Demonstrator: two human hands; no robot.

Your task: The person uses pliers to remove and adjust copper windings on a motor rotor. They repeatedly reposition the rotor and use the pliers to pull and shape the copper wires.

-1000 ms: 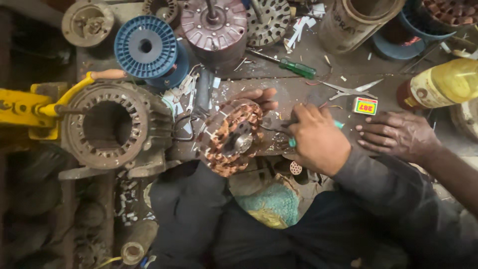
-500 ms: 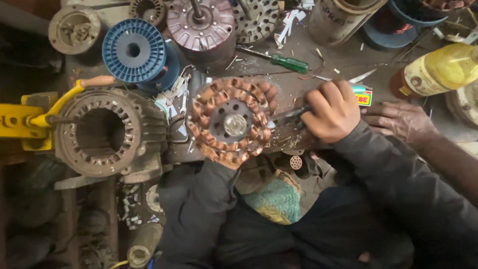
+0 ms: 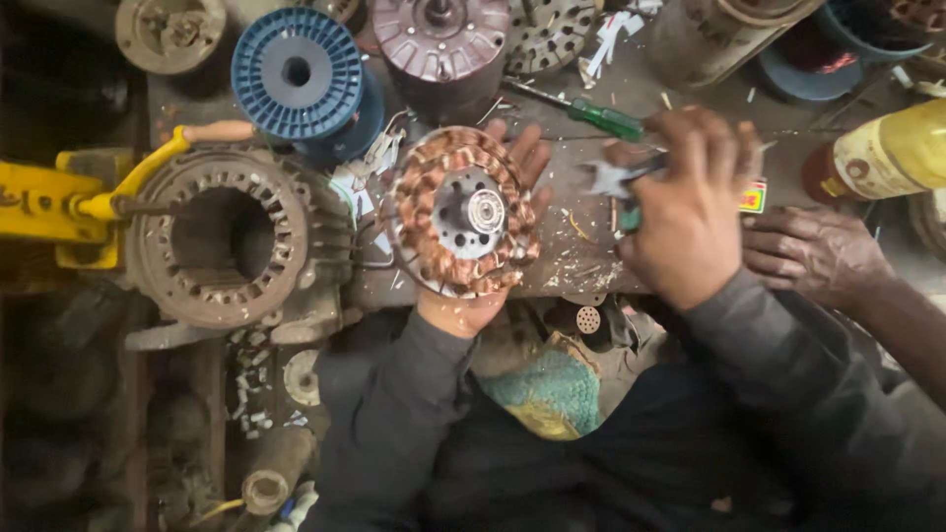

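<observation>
Item in hand: round copper-wound stator (image 3: 461,211), disc-shaped, with a ring of copper coils about a grey metal hub and a bearing at centre; held flat face up over the near edge of the workbench (image 3: 581,258), just right of the large motor housing. Left hand (image 3: 483,296): cupped beneath the stator, palm at its near rim, fingertips showing past its far right rim; grip wide, spread under the disc rather than closed round it. Right hand (image 3: 690,212): right of the stator and apart from it, closed in a fist round a small tool with a green handle (image 3: 629,217); a grey metal tip juts left from the fist, blurred, its kind not clear. Second person's hand (image 3: 813,254): lies flat on the bench at the right, just beside the right hand, holding nothing. Large motor housing (image 3: 222,236): rusty grey, open slotted bore, at the left of the bench, touching a yellow clamp with handle (image 3: 89,202). Blue plastic spool (image 3: 301,74): far left, behind the housing. Purple-brown rotor housing (image 3: 441,39): far centre. Green-handled screwdriver (image 3: 591,113): lying on the bench beyond the stator, near the right hand. Yellow bottle (image 3: 887,148): on its side at the far right. Teal woven cloth (image 3: 542,389): below the bench edge, in the person's lap.
</observation>
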